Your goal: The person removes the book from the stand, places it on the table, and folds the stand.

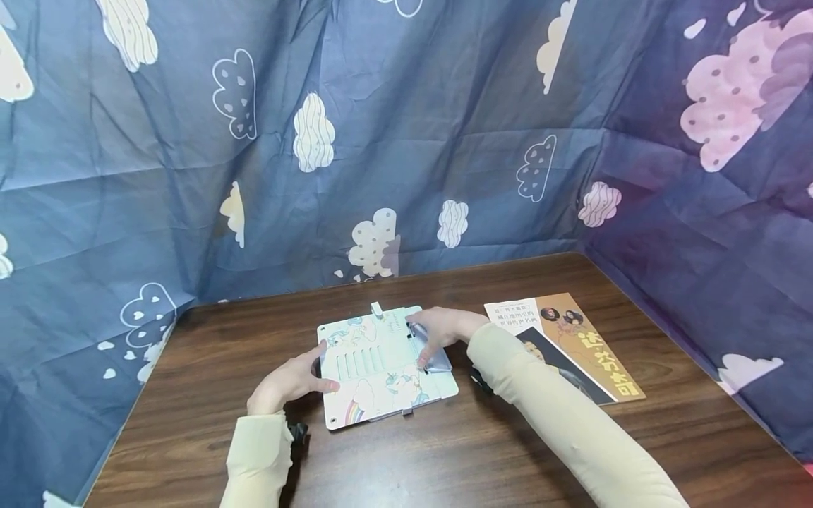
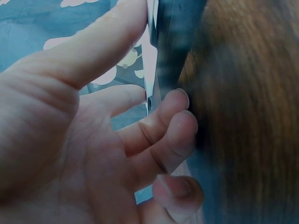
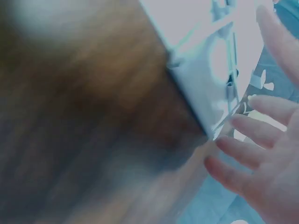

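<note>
A white, unicorn-printed board that looks like a folded book stand (image 1: pixel 395 356) lies flat on the table, with a row of slots left of its middle. My left hand (image 1: pixel 288 381) grips its left edge. In the left wrist view the thumb (image 2: pixel 112 35) rests on the upper face, while the fingers (image 2: pixel 180 133) curl below the edge. At the opposite end, my right hand (image 1: pixel 447 328) spreads over a greyish clear flap (image 1: pixel 438 358). Its fingers (image 3: pixel 254 130) look loosely extended beside the stand's edge in the right wrist view.
A magazine (image 1: pixel 591 339) with an orange and black cover lies to the right, partly under my right forearm. Behind the brown wooden table (image 1: pixel 209 367) hangs a dark blue cloud-print curtain (image 1: pixel 394 141), which continues along the right side. A small white tab (image 1: pixel 377 309) stands at the stand's far edge.
</note>
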`<state>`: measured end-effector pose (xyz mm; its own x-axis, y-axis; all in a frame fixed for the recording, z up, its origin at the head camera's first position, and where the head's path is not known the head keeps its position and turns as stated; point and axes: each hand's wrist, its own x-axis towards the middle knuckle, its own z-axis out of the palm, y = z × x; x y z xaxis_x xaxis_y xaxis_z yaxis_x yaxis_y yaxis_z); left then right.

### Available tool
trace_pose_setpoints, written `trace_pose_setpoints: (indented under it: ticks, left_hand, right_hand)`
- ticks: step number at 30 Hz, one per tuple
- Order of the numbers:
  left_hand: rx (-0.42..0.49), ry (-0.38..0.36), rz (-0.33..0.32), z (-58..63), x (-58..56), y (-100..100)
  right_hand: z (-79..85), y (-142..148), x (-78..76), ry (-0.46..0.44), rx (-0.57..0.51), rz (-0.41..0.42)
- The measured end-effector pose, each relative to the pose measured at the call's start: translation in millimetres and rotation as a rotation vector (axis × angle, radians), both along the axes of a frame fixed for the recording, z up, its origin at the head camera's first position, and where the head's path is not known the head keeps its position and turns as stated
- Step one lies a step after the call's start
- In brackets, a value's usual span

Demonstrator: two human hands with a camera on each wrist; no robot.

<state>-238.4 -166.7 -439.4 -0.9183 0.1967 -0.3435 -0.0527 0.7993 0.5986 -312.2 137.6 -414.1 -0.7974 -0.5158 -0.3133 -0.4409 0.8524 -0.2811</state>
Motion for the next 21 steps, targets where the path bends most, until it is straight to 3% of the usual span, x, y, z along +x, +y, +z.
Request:
trace_pose_setpoints:
  ticks: [4,10,21]
  left_hand:
    - [-0.006,-0.002,0.001,-1.0,-0.5,0.7]
    - [-0.009,-0.014,0.018,-1.8,3.4,1.0]
    - [-0.005,0.021,0.019,1.9,2.4,1.8]
  right_hand:
    - [2.9,-15.6,-8.6,0.069,-0.032,-0.007]
    - [-4.1,-41.9,-16.0,0.084,-0.106,-0.009]
    - [-9.1,-71.0,-36.5,0.135,-0.050,0.032]
